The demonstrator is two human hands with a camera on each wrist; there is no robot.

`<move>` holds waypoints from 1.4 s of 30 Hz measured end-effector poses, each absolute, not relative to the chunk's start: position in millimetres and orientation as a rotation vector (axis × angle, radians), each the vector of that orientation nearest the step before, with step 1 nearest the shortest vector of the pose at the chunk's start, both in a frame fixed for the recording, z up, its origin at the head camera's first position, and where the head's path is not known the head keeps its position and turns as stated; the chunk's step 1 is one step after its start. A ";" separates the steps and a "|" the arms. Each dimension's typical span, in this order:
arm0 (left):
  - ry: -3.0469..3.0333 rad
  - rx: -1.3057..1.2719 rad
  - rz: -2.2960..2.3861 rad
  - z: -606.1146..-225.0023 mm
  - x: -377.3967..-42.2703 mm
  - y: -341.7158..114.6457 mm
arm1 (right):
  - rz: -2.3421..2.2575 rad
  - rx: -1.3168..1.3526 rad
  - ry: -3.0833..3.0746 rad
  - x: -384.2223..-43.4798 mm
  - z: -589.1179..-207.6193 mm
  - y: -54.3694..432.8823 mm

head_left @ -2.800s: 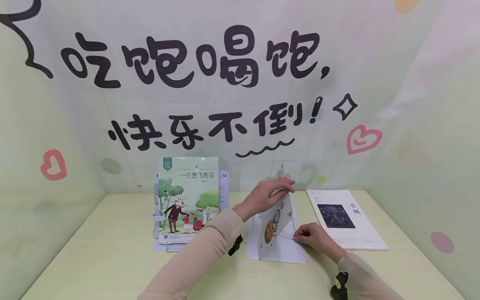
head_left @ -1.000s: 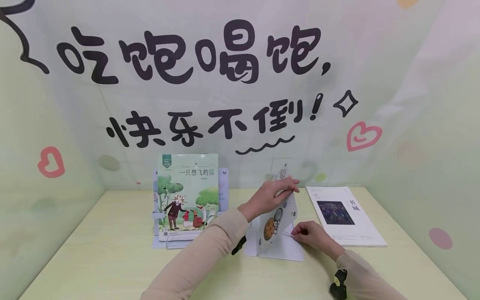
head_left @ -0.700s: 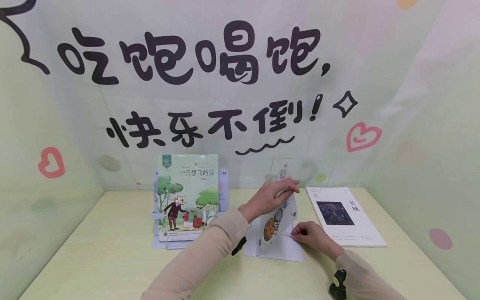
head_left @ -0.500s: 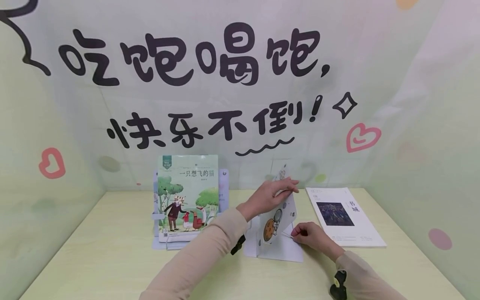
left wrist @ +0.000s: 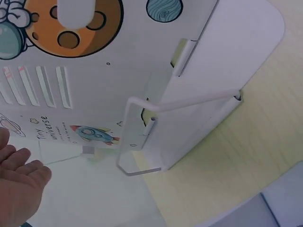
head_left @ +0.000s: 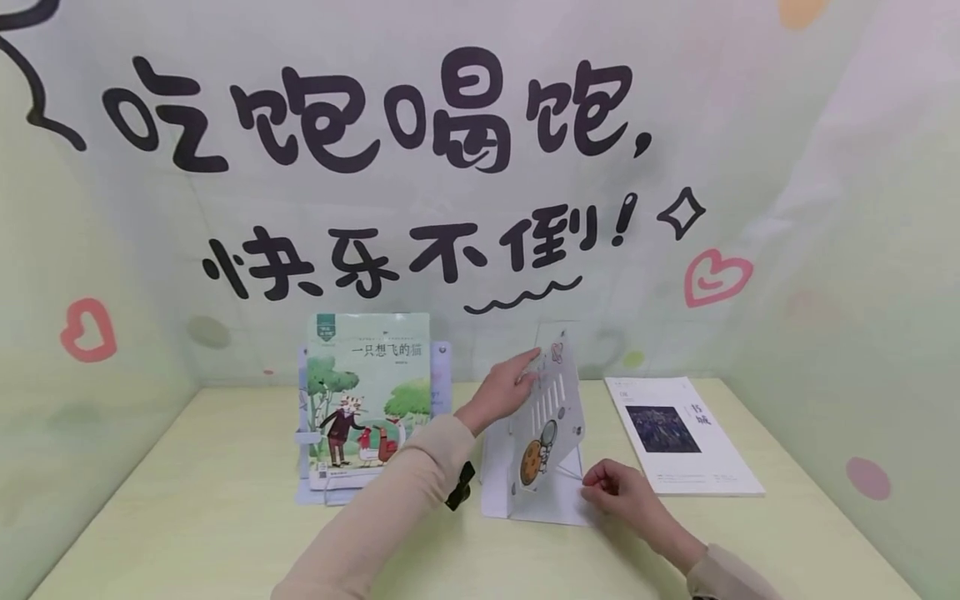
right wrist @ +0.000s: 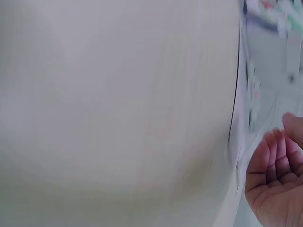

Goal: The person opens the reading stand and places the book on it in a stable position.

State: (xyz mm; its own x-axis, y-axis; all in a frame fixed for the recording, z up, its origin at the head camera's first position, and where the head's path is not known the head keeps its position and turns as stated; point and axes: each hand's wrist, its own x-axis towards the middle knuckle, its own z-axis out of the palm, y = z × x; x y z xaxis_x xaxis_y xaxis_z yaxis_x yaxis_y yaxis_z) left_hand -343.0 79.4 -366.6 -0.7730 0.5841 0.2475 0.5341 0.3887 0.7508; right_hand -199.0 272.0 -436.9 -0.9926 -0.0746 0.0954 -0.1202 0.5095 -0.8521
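Note:
A white book stand with cartoon space prints stands on the table, its slotted panel tilted up from a flat base. My left hand is at the panel's upper left edge, fingers extended. In the left wrist view that hand appears apart from the printed panel; a bent white wire sticks out from the base. My right hand hovers at the base's right edge, beside a thin wire prop. In the right wrist view its fingers are loosely curled, with nothing visible between them and the thumb.
To the left, a green picture book rests upright on another stand. A white magazine lies flat at right on the pale wooden table. Printed fabric walls enclose the back and sides.
My left hand has slid left off the panel's front to its edge, uncovering the slots. The right hand, earlier pinching at the wire prop, has loosened and drawn slightly back.

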 end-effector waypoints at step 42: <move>2.521 0.791 1.350 -394.4 -366.4 98.3 | 1.673 -0.118 -2.319 -178.4 -437.4 202.2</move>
State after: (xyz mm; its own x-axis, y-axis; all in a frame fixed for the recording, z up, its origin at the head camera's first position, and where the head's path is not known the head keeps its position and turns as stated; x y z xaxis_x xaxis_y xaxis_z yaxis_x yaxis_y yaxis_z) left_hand -366.4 98.3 -394.4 -0.8437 0.5286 0.0933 0.3707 0.4480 0.8136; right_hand -178.4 202.2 -437.4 -0.9579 0.2268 0.1762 -0.0957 0.3264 -0.9404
